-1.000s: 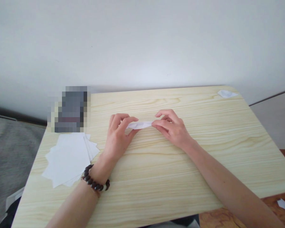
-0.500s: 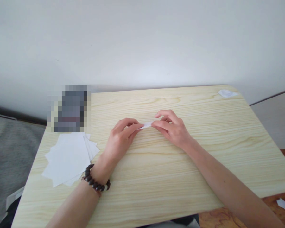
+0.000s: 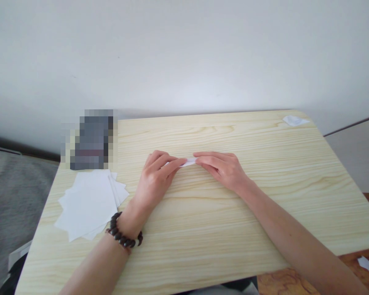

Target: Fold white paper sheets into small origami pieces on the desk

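Observation:
A narrow folded strip of white paper (image 3: 189,162) lies on the light wooden table (image 3: 221,229), near its middle. My left hand (image 3: 156,177), with a dark bead bracelet on the wrist, covers the strip's left part; its fingers are laid over it and closed on it. My right hand (image 3: 225,169) lies on the strip's right end with its fingers stretched out flat, pressing down. Only a short piece of the strip shows between the fingertips of the two hands.
A fanned stack of white paper sheets (image 3: 89,203) lies at the table's left. Behind it stands a blurred dark object (image 3: 92,141). A small crumpled white scrap (image 3: 294,120) sits at the far right corner. Another scrap (image 3: 367,264) lies on the floor at the right.
My left hand slid right along the strip and lowered onto it. My right hand's fingers went from a curled pinch to lying flat on the strip, which now rests on the table.

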Demonstrator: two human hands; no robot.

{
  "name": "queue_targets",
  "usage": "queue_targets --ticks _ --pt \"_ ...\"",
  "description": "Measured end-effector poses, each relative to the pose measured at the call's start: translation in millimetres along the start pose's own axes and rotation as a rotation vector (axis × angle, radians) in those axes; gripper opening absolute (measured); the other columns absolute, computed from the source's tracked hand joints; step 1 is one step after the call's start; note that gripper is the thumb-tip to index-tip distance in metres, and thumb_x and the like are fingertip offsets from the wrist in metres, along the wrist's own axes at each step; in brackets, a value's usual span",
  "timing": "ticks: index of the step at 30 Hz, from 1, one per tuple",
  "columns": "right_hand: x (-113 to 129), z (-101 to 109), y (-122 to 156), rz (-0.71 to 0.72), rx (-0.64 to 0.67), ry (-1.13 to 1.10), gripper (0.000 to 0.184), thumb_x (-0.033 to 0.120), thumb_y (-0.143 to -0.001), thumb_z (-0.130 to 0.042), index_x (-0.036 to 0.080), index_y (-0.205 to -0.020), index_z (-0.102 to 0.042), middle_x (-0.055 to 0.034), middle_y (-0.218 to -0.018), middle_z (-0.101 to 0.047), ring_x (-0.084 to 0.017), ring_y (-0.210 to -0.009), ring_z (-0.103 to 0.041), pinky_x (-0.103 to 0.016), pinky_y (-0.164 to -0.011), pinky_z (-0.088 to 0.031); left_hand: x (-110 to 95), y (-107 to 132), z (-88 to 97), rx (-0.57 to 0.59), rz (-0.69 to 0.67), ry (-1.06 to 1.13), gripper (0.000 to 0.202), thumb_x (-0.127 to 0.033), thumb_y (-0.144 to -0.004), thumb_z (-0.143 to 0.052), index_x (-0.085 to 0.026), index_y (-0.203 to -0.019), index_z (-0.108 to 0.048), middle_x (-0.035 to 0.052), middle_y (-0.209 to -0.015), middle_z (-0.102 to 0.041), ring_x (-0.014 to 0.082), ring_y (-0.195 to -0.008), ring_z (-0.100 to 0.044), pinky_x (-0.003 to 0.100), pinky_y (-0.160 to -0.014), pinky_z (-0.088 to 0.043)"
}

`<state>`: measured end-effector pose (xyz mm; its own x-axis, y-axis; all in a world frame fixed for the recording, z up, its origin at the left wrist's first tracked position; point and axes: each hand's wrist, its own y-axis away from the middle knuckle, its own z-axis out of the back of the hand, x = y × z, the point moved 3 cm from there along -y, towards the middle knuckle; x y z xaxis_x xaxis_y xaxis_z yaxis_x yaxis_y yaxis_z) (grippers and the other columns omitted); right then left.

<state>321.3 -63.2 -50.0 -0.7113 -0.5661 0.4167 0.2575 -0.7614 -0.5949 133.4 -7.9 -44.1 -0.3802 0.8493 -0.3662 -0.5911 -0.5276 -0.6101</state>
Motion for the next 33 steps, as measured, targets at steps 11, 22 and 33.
queue_targets --ticks 11,22,33 --pt "1.8 2.7 -2.5 0.016 -0.065 0.029 0.013 0.014 -0.091 -0.055 0.02 -0.099 -0.064 -0.0041 -0.094 -0.074 -0.012 -0.083 -0.069 -0.021 -0.071 -0.053 6.0 3.1 -1.9 0.019 0.138 0.021 0.013 -0.019 -0.086 -0.062 -0.018 -0.099 -0.063 0.005 -0.092 -0.069 0.0172 -0.088 -0.063 0.028 -0.079 -0.05" --pt "1.6 3.2 -3.0 0.011 -0.047 0.005 0.013 0.014 -0.091 -0.054 0.02 -0.098 -0.064 -0.0042 -0.097 -0.073 -0.013 -0.088 -0.069 -0.023 -0.077 -0.055 10.9 5.9 -1.6 0.078 0.246 0.048 0.003 -0.02 -0.086 -0.06 -0.019 -0.085 -0.063 0.0007 -0.083 -0.068 0.0147 -0.079 -0.063 0.025 -0.073 -0.049" --pt "3.9 0.2 -3.4 -0.002 -0.021 -0.05 0.011 0.015 -0.091 -0.055 0.02 -0.097 -0.063 -0.003 -0.091 -0.074 -0.012 -0.083 -0.069 -0.023 -0.074 -0.054 1.3 3.3 -4.5 0.088 0.137 0.193 0.018 -0.021 -0.091 -0.057 -0.022 -0.101 -0.072 0.0013 -0.076 -0.063 0.0101 -0.067 -0.059 0.021 -0.062 -0.047"
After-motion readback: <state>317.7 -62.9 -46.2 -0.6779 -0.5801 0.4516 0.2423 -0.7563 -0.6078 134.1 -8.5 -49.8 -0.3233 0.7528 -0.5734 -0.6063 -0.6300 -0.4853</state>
